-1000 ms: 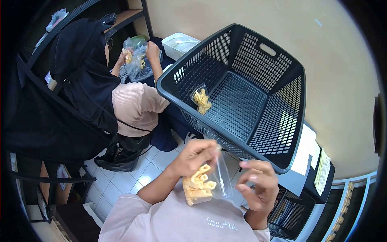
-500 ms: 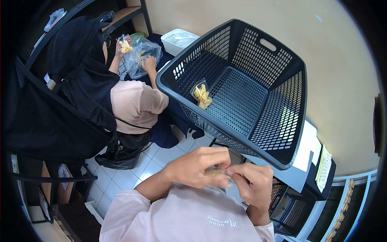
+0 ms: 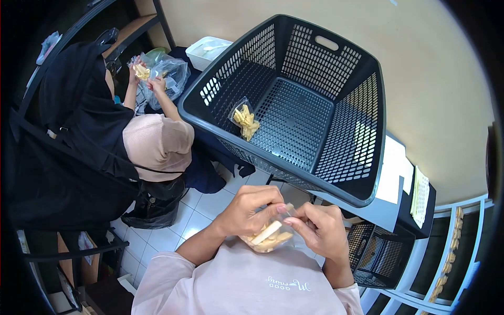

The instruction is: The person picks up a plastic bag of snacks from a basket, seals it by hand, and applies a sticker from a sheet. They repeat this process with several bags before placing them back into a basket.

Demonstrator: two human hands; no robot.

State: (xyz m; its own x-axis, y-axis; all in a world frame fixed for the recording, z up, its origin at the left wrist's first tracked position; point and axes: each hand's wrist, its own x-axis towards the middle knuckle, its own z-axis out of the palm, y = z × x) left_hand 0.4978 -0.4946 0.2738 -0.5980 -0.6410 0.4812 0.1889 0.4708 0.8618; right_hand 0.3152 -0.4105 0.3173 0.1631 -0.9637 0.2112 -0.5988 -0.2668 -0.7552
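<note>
Close to my chest I hold a small clear plastic bag of pale yellow snack sticks [image 3: 269, 239]. My left hand [image 3: 251, 211] pinches one side of the bag's top, thumb and fingers pressed together. The other side of the top is pinched by my right hand [image 3: 319, 227]. The sticks hang below in the bag, partly covered by my left fingers. Just beyond my hands stands a big dark grey perforated basket [image 3: 278, 157]. Inside it, against the left wall, lies another bag of snack sticks [image 3: 245, 122].
At the left a person [image 3: 157, 142] handles a bag of snacks over a large clear plastic bag [image 3: 173, 73]. A white container [image 3: 206, 52] stands behind. A smaller dark crate [image 3: 382, 257] sits low at right, near papers [image 3: 420, 197]. A black bag [image 3: 155, 207] rests on the tiled floor.
The bag between my hands has come into clear view, with its sticks hanging down; before, my hands mostly hid it. The person's hands have come closer together. My view has shifted slightly.
</note>
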